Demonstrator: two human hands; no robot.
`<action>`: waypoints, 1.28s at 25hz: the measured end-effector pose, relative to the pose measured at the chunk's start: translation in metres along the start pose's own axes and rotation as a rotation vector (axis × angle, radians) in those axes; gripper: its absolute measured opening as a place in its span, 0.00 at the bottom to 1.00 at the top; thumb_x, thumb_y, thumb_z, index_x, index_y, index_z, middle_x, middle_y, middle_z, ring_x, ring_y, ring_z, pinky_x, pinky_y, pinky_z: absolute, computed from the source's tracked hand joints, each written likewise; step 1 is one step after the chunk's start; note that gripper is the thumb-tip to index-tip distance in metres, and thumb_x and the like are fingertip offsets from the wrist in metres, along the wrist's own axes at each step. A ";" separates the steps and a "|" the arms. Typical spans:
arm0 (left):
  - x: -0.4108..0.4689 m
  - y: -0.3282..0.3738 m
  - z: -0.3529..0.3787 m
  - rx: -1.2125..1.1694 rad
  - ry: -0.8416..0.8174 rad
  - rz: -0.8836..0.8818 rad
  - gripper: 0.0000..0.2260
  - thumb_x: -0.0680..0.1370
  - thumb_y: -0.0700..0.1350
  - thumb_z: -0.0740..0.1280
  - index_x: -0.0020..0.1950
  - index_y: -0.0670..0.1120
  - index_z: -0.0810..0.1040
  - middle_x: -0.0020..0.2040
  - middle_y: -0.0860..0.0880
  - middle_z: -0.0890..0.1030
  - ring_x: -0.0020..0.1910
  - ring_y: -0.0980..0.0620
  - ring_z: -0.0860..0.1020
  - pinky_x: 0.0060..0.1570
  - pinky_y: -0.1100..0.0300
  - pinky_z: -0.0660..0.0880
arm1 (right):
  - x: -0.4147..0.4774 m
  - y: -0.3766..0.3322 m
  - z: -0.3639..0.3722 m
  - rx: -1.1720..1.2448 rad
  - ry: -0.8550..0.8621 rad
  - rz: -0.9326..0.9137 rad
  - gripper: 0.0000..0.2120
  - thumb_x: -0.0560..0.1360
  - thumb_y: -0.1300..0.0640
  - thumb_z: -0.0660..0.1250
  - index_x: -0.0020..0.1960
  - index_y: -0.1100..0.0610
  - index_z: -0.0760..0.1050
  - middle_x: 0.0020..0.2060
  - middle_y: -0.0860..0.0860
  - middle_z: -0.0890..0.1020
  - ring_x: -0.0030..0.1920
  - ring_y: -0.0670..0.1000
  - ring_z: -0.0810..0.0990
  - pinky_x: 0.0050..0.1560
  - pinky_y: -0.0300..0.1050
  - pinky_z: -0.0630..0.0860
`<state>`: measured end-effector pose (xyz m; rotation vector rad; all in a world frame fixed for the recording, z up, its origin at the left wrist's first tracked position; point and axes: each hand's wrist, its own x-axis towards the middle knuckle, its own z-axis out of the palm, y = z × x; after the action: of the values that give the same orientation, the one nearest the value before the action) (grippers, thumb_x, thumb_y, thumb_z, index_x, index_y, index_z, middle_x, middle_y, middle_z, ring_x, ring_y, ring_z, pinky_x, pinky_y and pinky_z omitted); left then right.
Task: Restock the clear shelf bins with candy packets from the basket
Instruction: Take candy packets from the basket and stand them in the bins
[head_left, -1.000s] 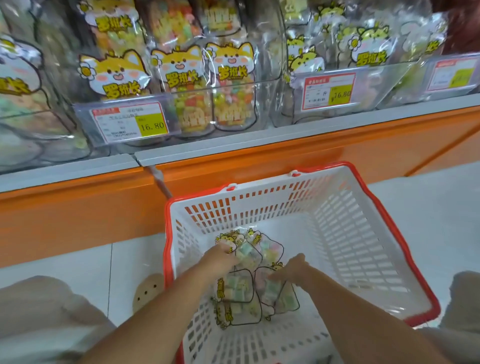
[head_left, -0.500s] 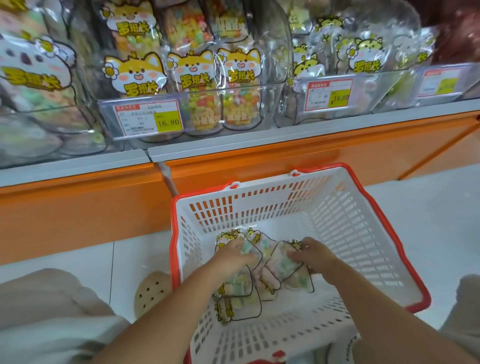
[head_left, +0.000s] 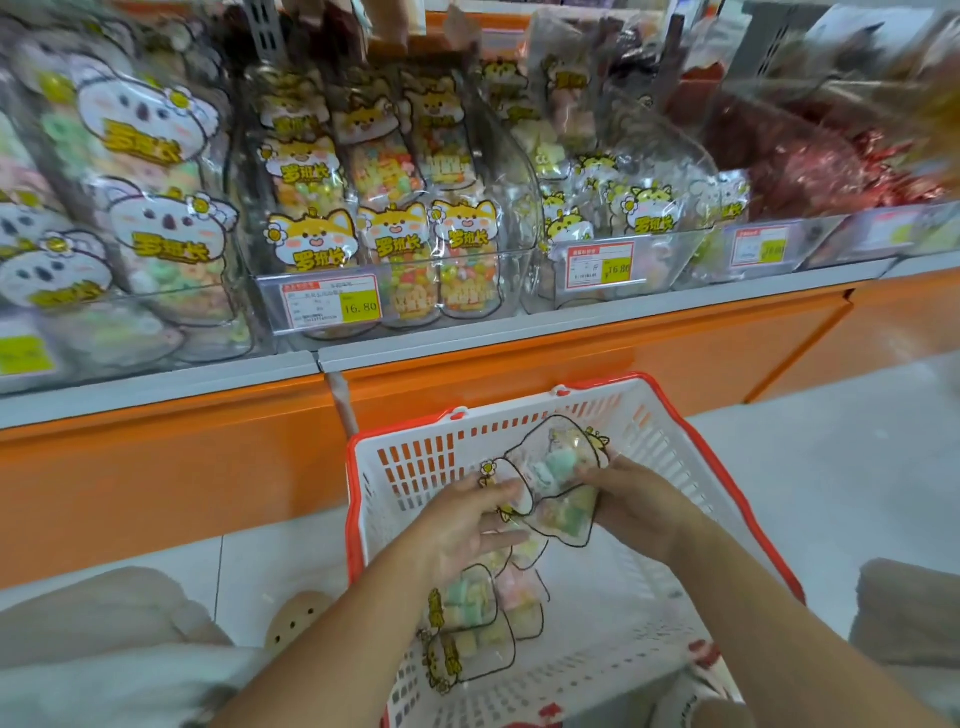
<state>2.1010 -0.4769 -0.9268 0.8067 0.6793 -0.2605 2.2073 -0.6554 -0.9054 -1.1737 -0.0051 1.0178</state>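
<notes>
Our left hand (head_left: 462, 525) and right hand (head_left: 639, 506) have come up off the floor of the basket (head_left: 351, 509) since the earlier frame, and one candy packet (head_left: 556, 483) has risen with them to about the height of the far rim. It hangs between the two hands. The right hand pinches its right edge with curled fingers. The left hand's fingers lie fairly straight against its left edge, and we cannot tell whether they grip it.

We see a clear, glossy film pouch cut to a rounded animal outline, edged with a dark line and filled with soft pastel pieces. The other packets (head_left: 467, 608), of the same kind, lie below the left hand toward the basket's near left corner. The basket is white slotted plastic with a red rim. Above it, a clear bin (head_left: 395, 265) with a price label (head_left: 332, 306) holds similar pouches upright.
</notes>
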 end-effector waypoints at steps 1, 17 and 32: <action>-0.002 0.000 -0.003 -0.026 0.002 0.014 0.35 0.72 0.38 0.74 0.75 0.46 0.61 0.58 0.47 0.77 0.65 0.40 0.73 0.53 0.42 0.79 | -0.001 0.003 0.000 -0.011 -0.036 0.003 0.26 0.71 0.70 0.67 0.69 0.61 0.69 0.61 0.62 0.79 0.62 0.62 0.78 0.61 0.57 0.76; -0.064 0.098 0.038 0.343 -0.154 0.301 0.09 0.77 0.41 0.69 0.57 0.42 0.77 0.48 0.43 0.83 0.44 0.48 0.83 0.45 0.50 0.83 | -0.045 -0.107 0.037 -0.248 0.018 -0.054 0.12 0.70 0.56 0.70 0.52 0.61 0.80 0.57 0.61 0.80 0.52 0.58 0.81 0.49 0.50 0.80; -0.082 0.142 0.093 -0.005 -0.032 0.482 0.23 0.68 0.39 0.74 0.62 0.39 0.76 0.52 0.43 0.84 0.53 0.47 0.83 0.50 0.55 0.81 | -0.050 -0.163 0.072 -0.096 -0.003 -0.351 0.12 0.80 0.61 0.59 0.60 0.66 0.74 0.52 0.60 0.84 0.49 0.56 0.85 0.46 0.51 0.83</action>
<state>2.1465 -0.4525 -0.7454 0.9329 0.4378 0.1647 2.2498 -0.6366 -0.7263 -1.2072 -0.2568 0.7145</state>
